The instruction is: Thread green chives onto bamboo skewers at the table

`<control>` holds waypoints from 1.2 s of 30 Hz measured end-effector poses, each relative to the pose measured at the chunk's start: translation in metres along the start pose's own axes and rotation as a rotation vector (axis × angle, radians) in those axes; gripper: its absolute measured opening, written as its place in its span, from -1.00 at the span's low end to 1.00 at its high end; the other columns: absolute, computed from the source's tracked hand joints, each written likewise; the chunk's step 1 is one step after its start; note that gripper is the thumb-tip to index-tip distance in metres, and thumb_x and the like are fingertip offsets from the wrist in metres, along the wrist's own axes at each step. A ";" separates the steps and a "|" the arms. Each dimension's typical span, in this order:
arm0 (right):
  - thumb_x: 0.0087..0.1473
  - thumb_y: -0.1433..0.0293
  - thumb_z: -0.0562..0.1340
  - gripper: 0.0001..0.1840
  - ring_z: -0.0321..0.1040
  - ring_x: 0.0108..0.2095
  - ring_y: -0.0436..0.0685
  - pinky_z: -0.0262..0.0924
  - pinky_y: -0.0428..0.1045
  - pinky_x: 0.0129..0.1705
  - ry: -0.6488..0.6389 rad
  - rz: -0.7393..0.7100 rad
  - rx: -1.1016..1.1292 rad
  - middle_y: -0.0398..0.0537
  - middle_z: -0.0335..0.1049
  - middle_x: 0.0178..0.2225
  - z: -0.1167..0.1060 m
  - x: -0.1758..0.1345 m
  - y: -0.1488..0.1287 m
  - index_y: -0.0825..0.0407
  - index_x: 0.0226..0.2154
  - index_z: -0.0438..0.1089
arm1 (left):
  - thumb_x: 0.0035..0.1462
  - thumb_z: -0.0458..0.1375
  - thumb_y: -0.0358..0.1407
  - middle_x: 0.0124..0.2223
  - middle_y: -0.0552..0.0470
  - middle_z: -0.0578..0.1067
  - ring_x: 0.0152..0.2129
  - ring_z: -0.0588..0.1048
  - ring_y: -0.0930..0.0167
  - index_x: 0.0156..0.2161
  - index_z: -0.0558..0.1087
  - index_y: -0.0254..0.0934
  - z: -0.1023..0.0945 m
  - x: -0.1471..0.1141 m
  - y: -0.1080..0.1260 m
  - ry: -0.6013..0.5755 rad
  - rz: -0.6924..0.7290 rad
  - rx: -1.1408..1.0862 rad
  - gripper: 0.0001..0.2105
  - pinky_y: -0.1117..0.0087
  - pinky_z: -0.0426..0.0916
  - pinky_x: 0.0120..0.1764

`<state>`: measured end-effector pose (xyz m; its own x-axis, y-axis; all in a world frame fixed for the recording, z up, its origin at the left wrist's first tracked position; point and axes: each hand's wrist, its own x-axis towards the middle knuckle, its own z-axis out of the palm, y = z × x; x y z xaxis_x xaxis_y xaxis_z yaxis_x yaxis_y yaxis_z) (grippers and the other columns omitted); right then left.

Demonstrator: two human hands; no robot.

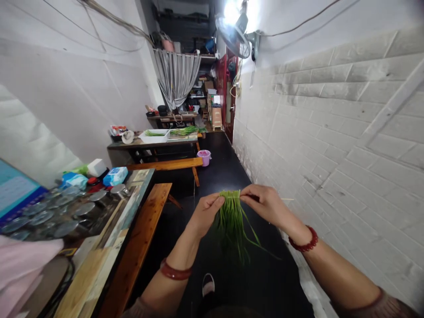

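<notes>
A bunch of green chives (233,221) hangs in front of me over the dark floor, its upper ends lined up in a row and its long leaves drooping. My left hand (206,213) pinches the left end of that row between thumb and fingers. At the right end, my right hand (266,204) is closed on a thin wooden skewer (287,199). One end of the skewer sticks out past the right hand. A pale line crosses the chives near the top, apparently the same skewer. A few leaves stray down to the right.
On the left table (109,238) stand several glass jars (89,211) and tissue packs (115,176). Wooden benches (149,221) run alongside. Farther off, a white tray (154,136) and more chives (185,130) lie on another table, near a purple bucket (204,158). A tiled wall (347,145) borders the right.
</notes>
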<state>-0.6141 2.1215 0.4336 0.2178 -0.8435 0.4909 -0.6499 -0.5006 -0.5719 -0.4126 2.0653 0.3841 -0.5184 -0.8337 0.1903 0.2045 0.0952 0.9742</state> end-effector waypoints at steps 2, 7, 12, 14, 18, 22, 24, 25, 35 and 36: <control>0.23 0.41 0.15 -0.83 0.37 -0.38 0.02 0.19 -0.06 -0.31 -0.017 -0.017 -0.009 -0.12 0.46 -0.40 0.017 0.034 0.014 0.01 -0.36 0.43 | 0.20 0.14 -0.15 -0.46 0.05 0.46 -0.53 0.34 0.49 -0.38 0.51 -0.38 -0.030 0.026 -0.002 0.009 0.005 0.045 -0.71 0.47 0.22 -0.42; 0.25 0.40 0.12 -0.77 0.32 -0.47 0.01 0.15 -0.06 -0.38 -0.043 -0.050 -0.041 -0.13 0.38 -0.50 0.063 0.125 0.044 0.02 -0.43 0.38 | 0.18 0.15 -0.13 -0.54 0.12 0.30 -0.60 0.18 0.54 -0.52 0.40 -0.36 -0.107 0.083 -0.007 0.073 0.021 0.095 -0.64 0.49 0.07 -0.50; 0.22 0.42 0.14 -0.78 0.33 -0.46 0.01 0.15 -0.08 -0.38 -0.128 -0.044 -0.004 -0.14 0.39 -0.49 0.096 0.189 0.088 0.03 -0.45 0.37 | 0.16 0.16 -0.09 -0.54 0.10 0.33 -0.60 0.23 0.53 -0.48 0.44 -0.38 -0.152 0.126 -0.023 0.107 -0.072 0.049 -0.63 0.49 0.08 -0.51; 0.21 0.43 0.15 -0.79 0.33 -0.45 0.01 0.14 -0.09 -0.39 -0.185 -0.049 0.015 -0.14 0.39 -0.49 0.099 0.208 0.112 0.04 -0.45 0.38 | 0.17 0.14 -0.09 -0.51 0.07 0.38 -0.58 0.29 0.51 -0.41 0.49 -0.39 -0.158 0.146 -0.030 0.092 -0.121 -0.004 -0.65 0.49 0.15 -0.49; 0.21 0.43 0.15 -0.81 0.36 -0.43 0.01 0.16 -0.08 -0.37 -0.199 -0.035 0.062 -0.12 0.44 -0.46 0.087 0.240 0.170 0.03 -0.41 0.42 | 0.10 0.24 -0.19 -0.29 -0.04 0.53 -0.36 0.47 0.39 -0.09 0.52 -0.34 -0.155 0.206 -0.046 0.059 -0.131 -0.071 -0.69 0.39 0.33 -0.23; 0.19 0.43 0.16 -0.87 0.39 -0.38 0.04 0.21 -0.05 -0.32 -0.166 0.004 0.122 -0.11 0.47 -0.39 0.059 0.272 0.241 0.02 -0.29 0.45 | 0.07 0.26 -0.21 -0.27 -0.04 0.55 -0.33 0.47 0.36 -0.14 0.55 -0.34 -0.139 0.287 -0.074 0.093 -0.137 0.087 -0.72 0.41 0.32 -0.23; 0.17 0.42 0.19 -0.86 0.39 -0.39 0.04 0.22 -0.05 -0.32 -0.191 0.016 0.149 -0.11 0.48 -0.39 0.042 0.291 0.279 0.01 -0.22 0.45 | 0.12 0.21 -0.18 -0.36 -0.02 0.53 -0.42 0.43 0.40 -0.26 0.57 -0.38 -0.128 0.329 -0.088 0.091 -0.148 0.173 -0.74 0.44 0.28 -0.33; 0.16 0.41 0.20 -0.84 0.38 -0.40 0.04 0.22 -0.05 -0.32 -0.212 0.013 0.154 -0.12 0.47 -0.40 0.034 0.302 0.298 0.01 -0.19 0.45 | 0.13 0.19 -0.16 -0.41 0.00 0.51 -0.46 0.40 0.42 -0.30 0.56 -0.39 -0.123 0.350 -0.094 0.095 -0.146 0.204 -0.73 0.45 0.25 -0.37; 0.16 0.39 0.23 -0.93 0.33 -0.38 0.04 0.15 -0.06 -0.34 -0.239 -0.065 0.162 -0.12 0.41 -0.39 0.002 0.433 0.440 0.02 -0.29 0.44 | 0.13 0.18 -0.06 -0.52 0.10 0.31 -0.54 0.26 0.50 -0.44 0.45 -0.40 -0.122 0.543 -0.126 0.100 -0.122 0.260 -0.63 0.50 0.12 -0.45; 0.17 0.41 0.22 -0.92 0.33 -0.38 0.04 0.14 -0.05 -0.33 -0.226 -0.063 0.166 -0.12 0.40 -0.41 0.008 0.448 0.454 0.02 -0.32 0.44 | 0.12 0.18 -0.06 -0.51 0.09 0.32 -0.53 0.27 0.49 -0.42 0.45 -0.40 -0.131 0.562 -0.133 0.094 -0.125 0.226 -0.63 0.49 0.14 -0.44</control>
<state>-0.8063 1.5148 0.3885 0.4228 -0.8222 0.3811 -0.5055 -0.5630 -0.6538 -0.6225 1.5134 0.3459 -0.4464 -0.8925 0.0650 -0.0520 0.0984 0.9938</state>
